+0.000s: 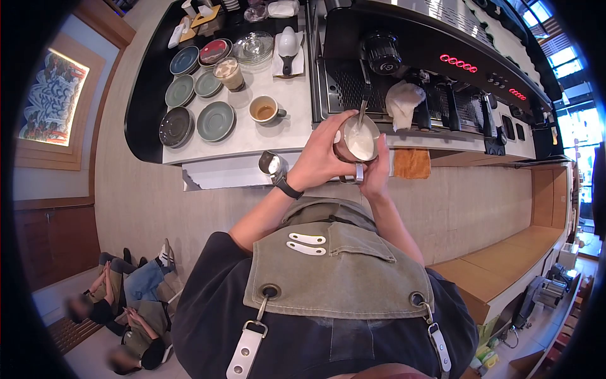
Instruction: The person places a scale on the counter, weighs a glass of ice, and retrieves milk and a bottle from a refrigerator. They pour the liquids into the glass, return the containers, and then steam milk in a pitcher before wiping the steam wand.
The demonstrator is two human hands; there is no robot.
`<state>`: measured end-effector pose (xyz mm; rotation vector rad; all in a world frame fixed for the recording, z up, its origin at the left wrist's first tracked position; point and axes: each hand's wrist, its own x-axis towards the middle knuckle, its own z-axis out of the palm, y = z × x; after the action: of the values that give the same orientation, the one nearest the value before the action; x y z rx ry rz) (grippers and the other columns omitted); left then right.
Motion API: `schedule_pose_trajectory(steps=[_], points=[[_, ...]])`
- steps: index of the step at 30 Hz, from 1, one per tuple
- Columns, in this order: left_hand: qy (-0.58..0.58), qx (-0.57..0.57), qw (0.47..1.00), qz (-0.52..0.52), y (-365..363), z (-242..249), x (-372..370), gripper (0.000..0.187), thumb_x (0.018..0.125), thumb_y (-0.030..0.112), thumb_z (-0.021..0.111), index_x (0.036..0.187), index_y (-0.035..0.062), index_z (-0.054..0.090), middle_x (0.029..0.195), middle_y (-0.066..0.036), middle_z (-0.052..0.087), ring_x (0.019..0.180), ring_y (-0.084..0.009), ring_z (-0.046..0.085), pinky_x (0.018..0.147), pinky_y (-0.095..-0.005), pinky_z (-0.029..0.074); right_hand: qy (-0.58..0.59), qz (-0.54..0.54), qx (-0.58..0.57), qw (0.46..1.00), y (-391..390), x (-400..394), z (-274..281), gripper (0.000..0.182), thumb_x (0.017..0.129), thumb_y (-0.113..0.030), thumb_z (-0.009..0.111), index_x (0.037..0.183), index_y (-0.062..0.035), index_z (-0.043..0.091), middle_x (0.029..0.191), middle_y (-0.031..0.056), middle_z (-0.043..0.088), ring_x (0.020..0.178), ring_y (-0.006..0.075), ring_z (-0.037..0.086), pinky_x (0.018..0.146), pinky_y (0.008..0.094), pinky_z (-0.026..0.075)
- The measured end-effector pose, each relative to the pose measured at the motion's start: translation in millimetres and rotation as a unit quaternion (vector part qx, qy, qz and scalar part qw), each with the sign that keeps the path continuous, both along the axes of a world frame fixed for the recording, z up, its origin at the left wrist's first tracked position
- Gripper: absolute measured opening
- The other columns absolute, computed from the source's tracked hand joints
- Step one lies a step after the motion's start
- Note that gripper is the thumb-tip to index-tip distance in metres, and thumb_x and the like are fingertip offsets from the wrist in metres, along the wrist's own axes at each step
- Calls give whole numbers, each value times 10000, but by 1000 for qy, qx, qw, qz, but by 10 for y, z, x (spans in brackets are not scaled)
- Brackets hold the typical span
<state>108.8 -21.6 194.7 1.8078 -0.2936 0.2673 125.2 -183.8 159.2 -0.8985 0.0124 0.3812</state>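
Observation:
Both my hands are around a metal milk pitcher (344,150) with white milk in it, just in front of the espresso machine. My left hand (322,151) wraps its left side, thumb toward the handle. On the other side, my right hand (377,172) presses against the wall near the handle, which points toward me. The tip of the steam wand (363,104) reaches down into the milk. To the left, a cup of coffee (264,110) stands on the counter. A smaller pitcher (270,163) with some white milk sits below my left wrist.
The espresso machine (416,38) fills the back right, with a white cloth (404,101) hanging by the group heads. Several saucers (216,121) and a layered drink in a glass (228,74) are on the left. An orange cloth (411,163) hangs at the counter edge. Two people sit lower left.

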Motion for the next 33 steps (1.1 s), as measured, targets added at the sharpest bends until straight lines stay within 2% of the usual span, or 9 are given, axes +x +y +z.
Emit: schedule_pose_trajectory(steps=[4, 7, 10, 28, 31, 33], points=[[18, -4, 1000, -4, 5, 23, -3, 991, 605, 274, 918, 1468, 60, 480, 1339, -179, 589, 1244, -374, 583, 1077, -441, 444, -1, -4, -9, 1000, 0, 0, 10, 629, 1111, -513, 339, 1486, -23, 461, 1451, 112, 571, 1333, 230, 564, 1129, 396, 437], [8, -2, 1000, -1, 2, 32, -5, 993, 599, 256, 921, 1466, 58, 480, 1341, -179, 589, 1246, -372, 582, 1079, -439, 444, -14, -8, -11, 1000, 17, -8, 48, 622, 1106, -519, 350, 1464, -31, 490, 1414, 111, 611, 1276, 227, 612, 1086, 390, 487], [10, -8, 1000, -2, -1, 43, -10, 994, 593, 237, 921, 1466, 57, 481, 1343, -181, 587, 1242, -372, 585, 1074, -436, 449, -8, -6, -17, 1000, 13, -10, 61, 635, 1111, -518, 338, 1488, -22, 460, 1454, 116, 568, 1337, 233, 562, 1134, 400, 433], [-2, 2, 1000, 3, -3, 35, -4, 995, 592, 237, 917, 1466, 49, 480, 1324, -193, 597, 1228, -385, 588, 1058, -441, 460, -9, -5, -14, 1000, 17, -8, 64, 609, 1119, -496, 327, 1478, -26, 473, 1445, 111, 577, 1340, 227, 560, 1141, 399, 425], [-5, 3, 1000, 1, -2, 20, 0, 994, 593, 237, 918, 1466, 51, 481, 1322, -191, 599, 1226, -384, 589, 1058, -442, 461, -8, -24, -16, 1000, 33, 0, 27, 623, 1108, -515, 342, 1468, -27, 486, 1414, 128, 612, 1268, 246, 625, 1083, 402, 499], [1, -2, 1000, -1, 1, 46, -5, 992, 594, 238, 917, 1465, 52, 482, 1318, -190, 600, 1226, -384, 589, 1060, -441, 458, -12, -16, -18, 1000, 26, -3, 42, 629, 1107, -519, 344, 1472, -25, 482, 1420, 132, 608, 1275, 250, 621, 1087, 406, 496]])
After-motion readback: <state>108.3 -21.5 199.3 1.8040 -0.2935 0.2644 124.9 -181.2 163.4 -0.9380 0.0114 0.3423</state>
